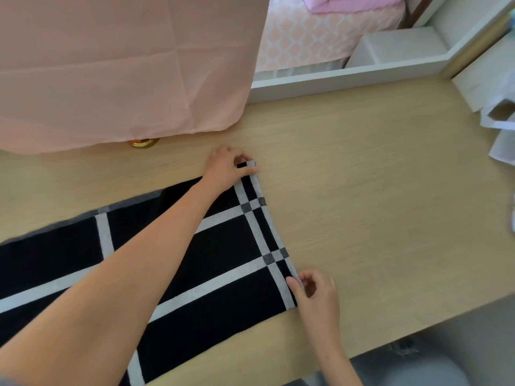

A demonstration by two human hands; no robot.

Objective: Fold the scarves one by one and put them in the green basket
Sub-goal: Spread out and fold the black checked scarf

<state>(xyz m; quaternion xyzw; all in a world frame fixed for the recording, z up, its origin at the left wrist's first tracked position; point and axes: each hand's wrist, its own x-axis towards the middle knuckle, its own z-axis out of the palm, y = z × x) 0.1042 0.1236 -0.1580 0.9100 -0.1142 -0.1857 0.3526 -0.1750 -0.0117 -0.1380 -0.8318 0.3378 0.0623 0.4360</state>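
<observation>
A black scarf with pale grey stripes (211, 257) lies flat across the wooden table (376, 204), running from the left edge of view to the middle. My left hand (227, 169) pinches the scarf's far right corner between thumb and fingers. My right hand (317, 295) pinches the near right corner at the scarf's short end. My left forearm crosses over the cloth. No green basket is in view.
A large pink cloth (125, 68) hangs over the back left of the table, with a gold round object (143, 142) peeking from under it. White paper or bags (498, 123) sit at the right edge. A grey chair seat (412, 366) is below the table's front edge.
</observation>
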